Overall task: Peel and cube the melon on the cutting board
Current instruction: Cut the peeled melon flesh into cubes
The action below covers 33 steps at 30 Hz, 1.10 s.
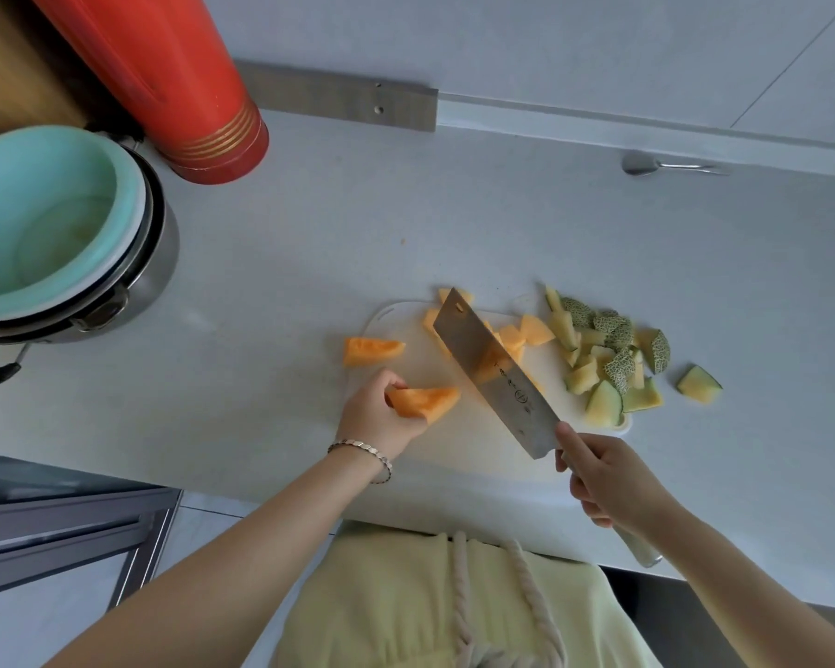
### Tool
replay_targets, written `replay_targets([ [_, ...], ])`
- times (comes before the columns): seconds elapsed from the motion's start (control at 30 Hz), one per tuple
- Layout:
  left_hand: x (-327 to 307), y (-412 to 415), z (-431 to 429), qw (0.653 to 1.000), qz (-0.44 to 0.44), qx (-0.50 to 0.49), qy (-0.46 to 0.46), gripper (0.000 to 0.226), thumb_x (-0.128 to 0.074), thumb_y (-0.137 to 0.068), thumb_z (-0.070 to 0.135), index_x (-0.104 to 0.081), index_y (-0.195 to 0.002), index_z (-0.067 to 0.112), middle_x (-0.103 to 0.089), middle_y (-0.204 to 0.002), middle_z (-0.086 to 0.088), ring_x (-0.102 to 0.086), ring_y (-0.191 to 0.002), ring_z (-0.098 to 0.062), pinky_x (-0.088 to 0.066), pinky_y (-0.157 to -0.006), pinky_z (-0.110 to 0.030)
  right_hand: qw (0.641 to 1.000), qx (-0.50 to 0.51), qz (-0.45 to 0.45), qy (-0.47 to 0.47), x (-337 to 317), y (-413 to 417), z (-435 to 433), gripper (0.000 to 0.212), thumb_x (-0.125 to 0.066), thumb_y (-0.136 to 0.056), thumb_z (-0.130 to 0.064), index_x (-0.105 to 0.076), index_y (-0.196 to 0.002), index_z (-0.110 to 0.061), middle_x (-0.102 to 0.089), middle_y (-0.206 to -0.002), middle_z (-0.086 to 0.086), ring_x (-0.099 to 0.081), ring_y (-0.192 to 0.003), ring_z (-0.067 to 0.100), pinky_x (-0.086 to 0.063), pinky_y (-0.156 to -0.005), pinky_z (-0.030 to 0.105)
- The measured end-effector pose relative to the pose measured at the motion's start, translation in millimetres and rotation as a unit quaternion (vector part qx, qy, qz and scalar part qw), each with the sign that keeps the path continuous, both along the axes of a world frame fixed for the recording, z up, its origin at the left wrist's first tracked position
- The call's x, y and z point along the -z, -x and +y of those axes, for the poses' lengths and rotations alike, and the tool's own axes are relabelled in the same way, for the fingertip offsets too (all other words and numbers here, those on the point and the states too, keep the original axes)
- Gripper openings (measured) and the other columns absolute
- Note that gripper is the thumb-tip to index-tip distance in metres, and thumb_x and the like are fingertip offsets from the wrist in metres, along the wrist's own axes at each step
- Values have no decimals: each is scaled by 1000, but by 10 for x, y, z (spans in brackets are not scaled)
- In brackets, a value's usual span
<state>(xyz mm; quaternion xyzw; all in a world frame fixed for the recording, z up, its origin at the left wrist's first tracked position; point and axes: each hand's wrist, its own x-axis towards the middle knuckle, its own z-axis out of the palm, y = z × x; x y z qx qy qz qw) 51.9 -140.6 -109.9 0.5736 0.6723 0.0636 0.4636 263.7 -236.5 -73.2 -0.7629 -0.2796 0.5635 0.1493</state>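
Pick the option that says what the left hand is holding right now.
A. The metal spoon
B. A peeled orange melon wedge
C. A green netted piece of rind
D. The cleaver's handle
B: the left hand grips a peeled orange melon wedge at the near left of the cutting board, while the right hand holds the cleaver and the rind pieces lie piled to the right.

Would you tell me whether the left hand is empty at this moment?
No, the left hand grips a peeled orange melon wedge on the cutting board.
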Motion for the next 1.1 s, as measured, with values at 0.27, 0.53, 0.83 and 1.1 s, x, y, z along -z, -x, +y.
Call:
replay_targets([
  [0.27, -21, -150, -34, 999, 12, -17, -37, 24, -69, -72, 14, -49, -85, 19, -56, -81, 2, -52, -77, -18, -38, -65, -22, 1000, -3, -26, 7, -135, 96, -53, 48, -42, -92, -52, -47, -69, -10, -34, -43, -3, -26, -33, 11, -22, -38, 17],
  [0.53, -9, -147, -47, 999, 4, -29, -38, 26, -73, -70, 14, -50, -84, 17, -54, -76, 4, -52, -75, -19, -40, -56, -20, 991, -76, -105, -23, -38, 284, -39, 47, -39, -92, -51, -40, -67, -11, -36, -56, 2, -30, -50, 16, -27, -52, 27],
  [0.83, -11, -145, -75, 999, 2, -37, -38, 28, -73, -70, 14, -50, -84, 18, -57, -81, 2, -53, -77, -19, -38, -61, -21, 997, -16, -53, -47, 163, 370, 127, 47, -40, -93, -51, -41, -67, -11, -37, -56, 5, -29, -46, 17, -28, -46, 25],
  [1.1, -1, -176, -32, 999, 5, -32, -34, 22, -70, -73, 14, -50, -84, 15, -55, -77, 1, -52, -75, -20, -39, -57, -21, 997, -33, -43, -52, -19, 270, 53, 47, -41, -94, -48, -42, -66, -11, -35, -48, -2, -28, -39, 12, -26, -41, 20],
])
